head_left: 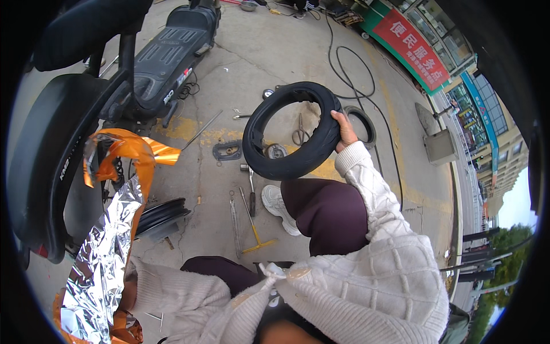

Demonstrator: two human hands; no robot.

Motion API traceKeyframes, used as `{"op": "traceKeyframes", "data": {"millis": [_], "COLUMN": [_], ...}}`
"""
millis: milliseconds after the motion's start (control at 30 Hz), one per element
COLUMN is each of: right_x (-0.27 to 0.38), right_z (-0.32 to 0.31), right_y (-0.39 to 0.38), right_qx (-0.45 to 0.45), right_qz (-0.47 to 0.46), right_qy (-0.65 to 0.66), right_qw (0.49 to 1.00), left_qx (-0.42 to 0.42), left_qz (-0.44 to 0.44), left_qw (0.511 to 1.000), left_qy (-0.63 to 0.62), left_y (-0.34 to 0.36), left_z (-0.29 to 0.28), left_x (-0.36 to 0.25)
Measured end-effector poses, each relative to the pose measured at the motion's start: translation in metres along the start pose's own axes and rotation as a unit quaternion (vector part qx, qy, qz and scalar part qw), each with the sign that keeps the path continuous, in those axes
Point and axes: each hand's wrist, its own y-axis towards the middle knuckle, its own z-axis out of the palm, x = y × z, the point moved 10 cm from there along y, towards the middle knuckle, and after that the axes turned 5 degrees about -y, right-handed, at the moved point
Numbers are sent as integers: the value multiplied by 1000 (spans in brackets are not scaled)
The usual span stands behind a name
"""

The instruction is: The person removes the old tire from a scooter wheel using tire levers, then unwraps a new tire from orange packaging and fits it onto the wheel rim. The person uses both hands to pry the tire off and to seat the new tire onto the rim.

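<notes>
My right hand (pixel 345 131) is closed on the right side of a black scooter tyre (pixel 327 140) and holds it up over the ground. At the lower left, my left hand (pixel 128 293) grips a long crumpled foil wrapper (pixel 106 252), silver on one face and orange on the other. The wrapper hides most of that hand's fingers. Its orange upper end stands curled beside the scooter. Below it on the ground lies a black wheel rim (pixel 163 218). Through the tyre's opening I see a pair of scissors (pixel 300 131) and a round metal part (pixel 276 151).
A black electric scooter (pixel 166 63) stands at the left. Between it and my shoe (pixel 277 207) lie a yellow T-handle tool (pixel 252 226), a ratchet wrench (pixel 250 183) and a long wrench (pixel 235 223). Another tyre ring (pixel 362 127) and a black hose (pixel 389 132) are at the right.
</notes>
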Motion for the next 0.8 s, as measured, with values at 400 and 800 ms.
{"op": "traceKeyframes", "data": {"millis": [400,800], "right_x": [32,-142], "right_z": [-176,-226], "right_y": [25,89], "right_qx": [-261,4], "right_qz": [-246,-236], "right_qy": [-422,-738], "right_qw": [833,632], "left_qx": [31,37], "left_qz": [-91,-192], "left_qw": [994,975], "left_qy": [44,104], "left_y": [3,2], "left_z": [64,180], "left_x": [109,285]}}
